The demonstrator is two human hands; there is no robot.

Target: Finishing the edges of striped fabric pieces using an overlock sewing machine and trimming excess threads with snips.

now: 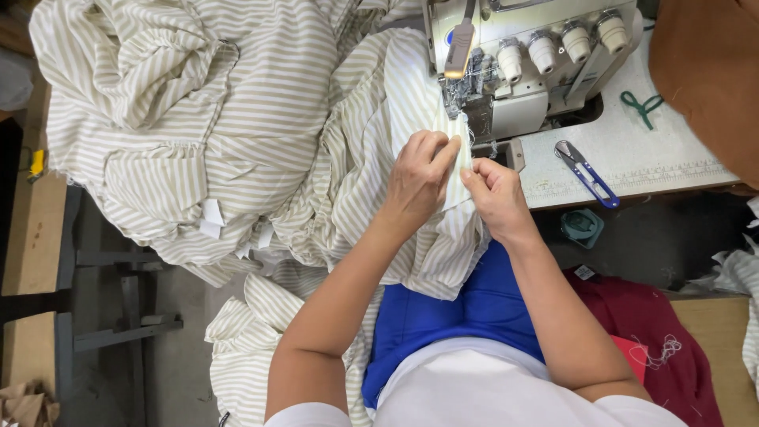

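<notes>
While at the sewing machine (538, 55) | both hands (458, 186) pinch striped fabric (261, 126) | snips (585, 170) nearby

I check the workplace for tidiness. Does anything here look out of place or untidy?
A loose tangle of thread lies on the red cloth at the right. Striped fabric hangs off the table towards the floor. The snips lie flat on the table.
</notes>
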